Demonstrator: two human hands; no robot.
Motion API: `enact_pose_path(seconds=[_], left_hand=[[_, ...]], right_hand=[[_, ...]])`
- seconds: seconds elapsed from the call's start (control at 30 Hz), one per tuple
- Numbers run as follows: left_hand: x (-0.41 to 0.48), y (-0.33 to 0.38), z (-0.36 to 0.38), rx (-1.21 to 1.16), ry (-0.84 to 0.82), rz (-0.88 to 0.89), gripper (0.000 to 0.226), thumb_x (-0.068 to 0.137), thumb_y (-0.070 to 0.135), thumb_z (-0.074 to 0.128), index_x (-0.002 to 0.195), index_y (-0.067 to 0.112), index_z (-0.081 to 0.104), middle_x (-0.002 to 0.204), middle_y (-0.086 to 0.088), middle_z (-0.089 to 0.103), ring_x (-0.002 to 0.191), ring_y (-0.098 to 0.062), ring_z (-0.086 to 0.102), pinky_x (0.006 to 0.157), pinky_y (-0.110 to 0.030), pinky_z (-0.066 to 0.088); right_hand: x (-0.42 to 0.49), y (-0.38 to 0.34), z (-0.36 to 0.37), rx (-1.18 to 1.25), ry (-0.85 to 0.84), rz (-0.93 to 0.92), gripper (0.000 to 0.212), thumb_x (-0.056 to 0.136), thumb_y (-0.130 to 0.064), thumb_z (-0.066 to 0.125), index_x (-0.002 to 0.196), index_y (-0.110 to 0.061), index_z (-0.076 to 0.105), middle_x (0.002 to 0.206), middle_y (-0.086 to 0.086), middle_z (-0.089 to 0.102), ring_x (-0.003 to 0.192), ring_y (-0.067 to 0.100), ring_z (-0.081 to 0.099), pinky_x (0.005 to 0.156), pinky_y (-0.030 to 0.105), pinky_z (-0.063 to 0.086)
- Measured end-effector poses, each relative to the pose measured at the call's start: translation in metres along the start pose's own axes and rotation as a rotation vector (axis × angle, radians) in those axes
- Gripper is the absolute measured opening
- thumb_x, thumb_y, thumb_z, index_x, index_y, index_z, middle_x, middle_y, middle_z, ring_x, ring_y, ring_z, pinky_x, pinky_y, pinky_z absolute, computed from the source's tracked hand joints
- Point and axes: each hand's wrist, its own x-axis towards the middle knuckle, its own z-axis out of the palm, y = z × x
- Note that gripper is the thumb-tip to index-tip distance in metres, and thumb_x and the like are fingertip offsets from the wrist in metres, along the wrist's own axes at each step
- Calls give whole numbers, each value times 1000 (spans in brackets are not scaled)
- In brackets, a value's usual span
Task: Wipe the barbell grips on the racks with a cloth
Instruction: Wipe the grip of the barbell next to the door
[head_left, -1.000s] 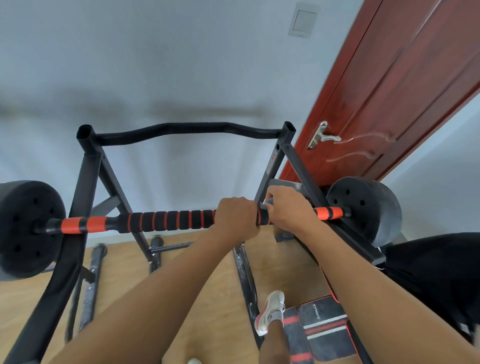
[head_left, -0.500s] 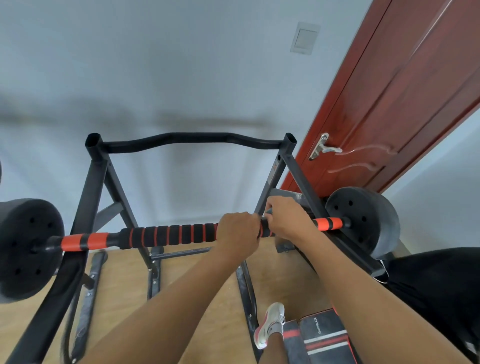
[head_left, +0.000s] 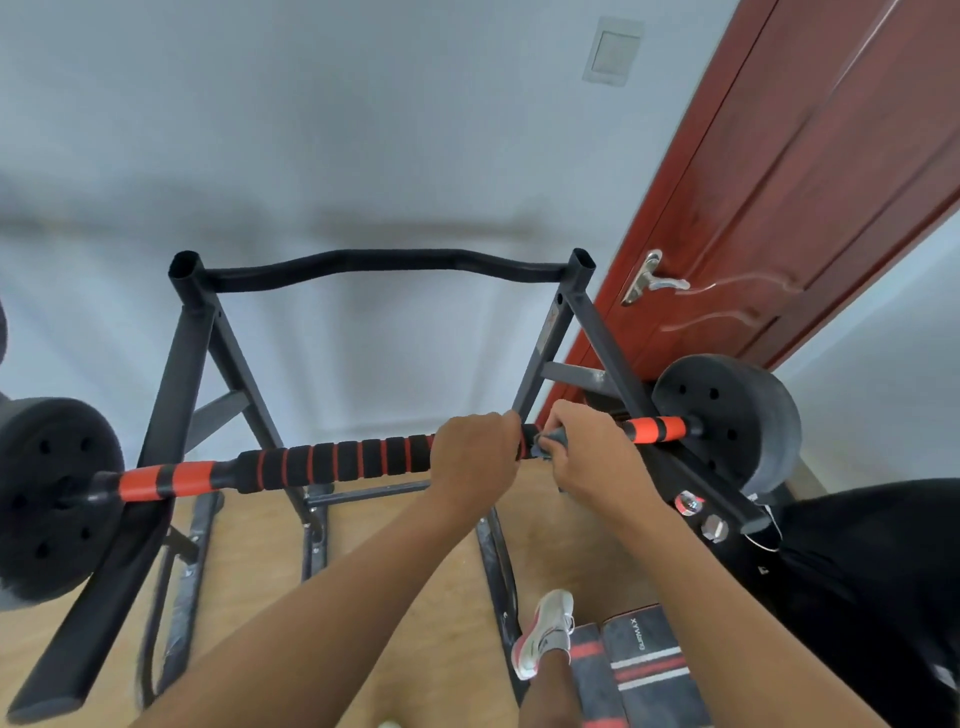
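Observation:
A barbell rests across a dark metal rack (head_left: 187, 364). Its foam grip (head_left: 332, 463) is black with orange rings. Black weight plates sit at the left end (head_left: 47, 499) and the right end (head_left: 727, 421). My left hand (head_left: 475, 457) is wrapped around the grip right of centre. Touching it on the right, my right hand (head_left: 587, 457) is closed around the bar with a small grey-blue cloth (head_left: 546, 446) peeking out between the two hands. Most of the cloth is hidden under my right palm.
A red-brown door (head_left: 810, 197) with a metal handle (head_left: 654, 278) stands behind the right plate. A padded bench (head_left: 644, 670) and my white shoe (head_left: 543, 634) are below. The rack's feet spread over the wooden floor (head_left: 249, 545). A light switch (head_left: 613, 52) is on the wall.
Both hands have stayed together on the right part of the grip. The view has shifted slightly, so the rack and bar sit a little further right and lower in the frame.

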Motion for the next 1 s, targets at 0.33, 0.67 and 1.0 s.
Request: enact_pose_path(seconds=[0.33,0.67,1.0], left_hand=[[-6,4,4,77,34,-46,17,100,34,61,90,22,53,62,8,48,53,-16,54,57,-29,49],[45,-20,-23,-533,-790,-65,35,84,35,73,99,3,72,78,-9,76,59,-25,71,64,-32,62],[-16,10,12,-9,101,19,12,102,32,61,106,22,66,75,5,62,62,-14,57,64,-28,50]], right_hand=[[15,-23,-1,-131,59,13,13,94,-12,63,93,-16,51,91,4,60,81,27,65,75,45,58],[10,-18,-12,-100,-100,51,14,97,-17,64,108,-8,61,103,11,69,95,27,67,87,42,56],[35,-31,-3,-302,-146,-7,12,93,-10,59,105,-13,59,100,10,66,89,27,65,79,43,58]])
